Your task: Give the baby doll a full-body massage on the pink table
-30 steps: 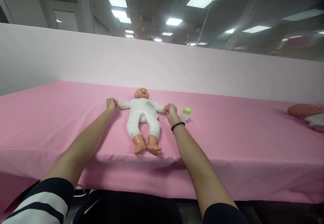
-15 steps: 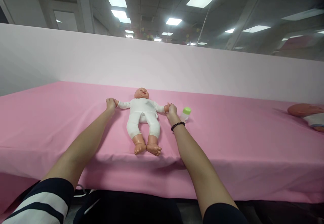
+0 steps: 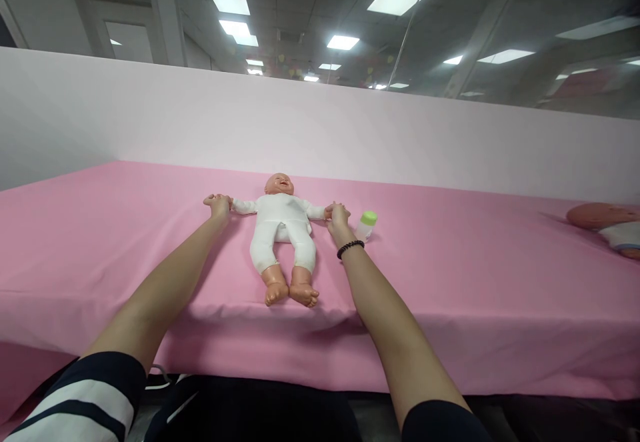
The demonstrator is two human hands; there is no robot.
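A baby doll [image 3: 283, 219] in a white suit lies on its back on the pink cloth, its bare feet toward me and both arms stretched out sideways. My left hand [image 3: 219, 205] is closed on the doll's hand at the left, the thumb sticking out to the left. On the other side my right hand [image 3: 339, 215], below which a dark beaded bracelet [image 3: 351, 249] circles the wrist, grips the doll's other hand. Just right of that wrist stands a small clear bottle [image 3: 365, 229] with a green cap [image 3: 369, 218], tilted slightly.
Pink cloth [image 3: 475, 262] covers the long table and hangs over its front edge. A white wall panel [image 3: 310, 129] rises behind, with glass above it. At the far right edge lies a second doll [image 3: 600, 217], partly out of view.
My left thumb has moved outward from the fist. The right fingers have shifted slightly over the doll's hand. The doll and bottle stay in place.
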